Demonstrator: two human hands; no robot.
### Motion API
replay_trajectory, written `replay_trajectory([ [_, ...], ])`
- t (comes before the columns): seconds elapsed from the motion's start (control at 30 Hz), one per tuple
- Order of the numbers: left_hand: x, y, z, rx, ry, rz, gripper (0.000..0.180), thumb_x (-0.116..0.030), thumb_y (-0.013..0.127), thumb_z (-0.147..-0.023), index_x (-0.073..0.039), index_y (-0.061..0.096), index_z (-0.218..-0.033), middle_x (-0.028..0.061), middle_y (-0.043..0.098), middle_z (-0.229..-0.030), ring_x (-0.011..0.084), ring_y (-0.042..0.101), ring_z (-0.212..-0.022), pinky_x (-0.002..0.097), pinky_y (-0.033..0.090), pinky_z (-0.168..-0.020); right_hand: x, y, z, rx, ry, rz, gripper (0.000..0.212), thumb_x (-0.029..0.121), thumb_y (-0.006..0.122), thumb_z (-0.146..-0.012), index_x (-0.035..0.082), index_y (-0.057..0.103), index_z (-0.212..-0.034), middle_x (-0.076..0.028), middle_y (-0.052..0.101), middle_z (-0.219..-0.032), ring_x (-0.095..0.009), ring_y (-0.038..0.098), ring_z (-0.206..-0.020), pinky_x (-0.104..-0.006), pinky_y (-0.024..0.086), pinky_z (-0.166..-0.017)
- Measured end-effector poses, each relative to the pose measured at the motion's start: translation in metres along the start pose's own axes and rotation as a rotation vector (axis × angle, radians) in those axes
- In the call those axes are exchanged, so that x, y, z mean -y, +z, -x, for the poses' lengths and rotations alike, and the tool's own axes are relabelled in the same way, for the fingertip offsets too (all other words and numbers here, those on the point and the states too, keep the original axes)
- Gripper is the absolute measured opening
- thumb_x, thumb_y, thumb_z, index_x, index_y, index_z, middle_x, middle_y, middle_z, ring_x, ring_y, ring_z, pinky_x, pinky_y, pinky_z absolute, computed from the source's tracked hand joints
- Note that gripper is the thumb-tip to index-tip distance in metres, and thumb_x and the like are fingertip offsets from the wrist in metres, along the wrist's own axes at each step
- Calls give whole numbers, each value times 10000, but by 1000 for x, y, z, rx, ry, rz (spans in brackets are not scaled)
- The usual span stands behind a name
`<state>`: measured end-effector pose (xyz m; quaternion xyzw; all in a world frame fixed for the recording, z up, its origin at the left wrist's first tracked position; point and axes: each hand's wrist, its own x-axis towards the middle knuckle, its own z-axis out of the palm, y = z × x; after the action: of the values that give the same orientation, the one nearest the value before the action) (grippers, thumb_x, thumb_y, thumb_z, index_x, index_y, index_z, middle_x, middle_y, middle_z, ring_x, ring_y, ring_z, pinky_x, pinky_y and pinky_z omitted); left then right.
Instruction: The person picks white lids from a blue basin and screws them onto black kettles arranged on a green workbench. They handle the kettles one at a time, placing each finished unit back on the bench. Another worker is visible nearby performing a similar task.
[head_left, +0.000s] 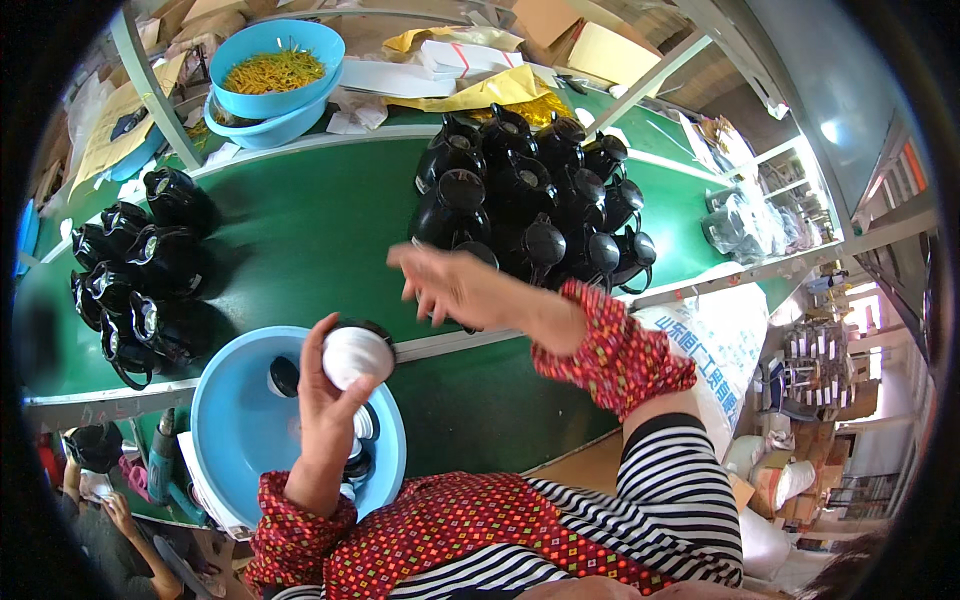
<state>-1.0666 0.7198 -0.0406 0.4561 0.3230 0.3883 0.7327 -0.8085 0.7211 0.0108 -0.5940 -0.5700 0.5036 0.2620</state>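
Between the thumb and fingers of my left hand (325,405) is a round lid (355,357) with a white screw-like underside and a black top. It is held over the rim of a light blue basin (213,430), where more black-and-white lids (284,377) lie, partly hidden by my hand and sleeve. My right hand (455,288) is stretched out over the green bench, fingers apart, with nothing visible in it. It is in front of a cluster of shiny black jugs (528,185) with lids and handles; whether it touches the nearest one I cannot tell.
More black jugs (165,262) stand at the left on the green bench (300,230). Behind are blue bowls (222,92) with yellow ties, white papers (470,58) and gold wrapping (490,90). A white sack (715,335) is at right. Another person's hand (120,512) shows lower left, near a teal power tool (160,465).
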Motion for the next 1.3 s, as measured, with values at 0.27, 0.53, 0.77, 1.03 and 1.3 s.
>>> replay_trajectory([
  [0.27,-14,43,-16,510,410,-572,973,-302,893,-760,-34,381,-1543,197,466,-1472,352,445,-1316,469,368,-1123,-25,20,78,292,30,-464,668,654,257,-1069,67,575,-1060,-29,581,-836,-113,548,-731,-263,452,-662],
  [0.53,23,-17,7,-4,300,-881,974,-61,887,-716,-65,363,-1537,228,325,-1601,422,324,-1484,502,299,-1214,-50,-91,44,-534,-125,91,525,295,652,-956,-14,522,-1360,-166,582,-1303,-262,574,-1198,-391,468,-1034],
  [0.77,125,-196,54,-590,44,-1569,820,-286,789,-867,-76,378,-1545,283,326,-1576,480,301,-1459,564,251,-1200,-149,-235,-8,-660,201,810,777,342,826,-787,61,513,-1440,-222,587,-1309,-364,583,-1220,-409,466,-1066],
  [1.03,149,-213,46,-399,-101,-1590,899,-335,788,-851,-87,323,-1578,253,369,-1558,487,328,-1429,585,240,-1197,-153,-264,-33,-333,151,978,796,186,825,-695,111,539,-1434,-183,583,-1354,-350,541,-1283,-409,426,-1128],
  [1.3,142,-180,16,-321,46,-1349,892,-212,797,-848,-57,301,-1573,268,406,-1511,470,416,-1378,525,349,-1167,-145,-266,-36,-215,250,1078,802,177,863,-702,170,541,-1436,-190,572,-1375,-367,547,-1284,-417,443,-1115],
])
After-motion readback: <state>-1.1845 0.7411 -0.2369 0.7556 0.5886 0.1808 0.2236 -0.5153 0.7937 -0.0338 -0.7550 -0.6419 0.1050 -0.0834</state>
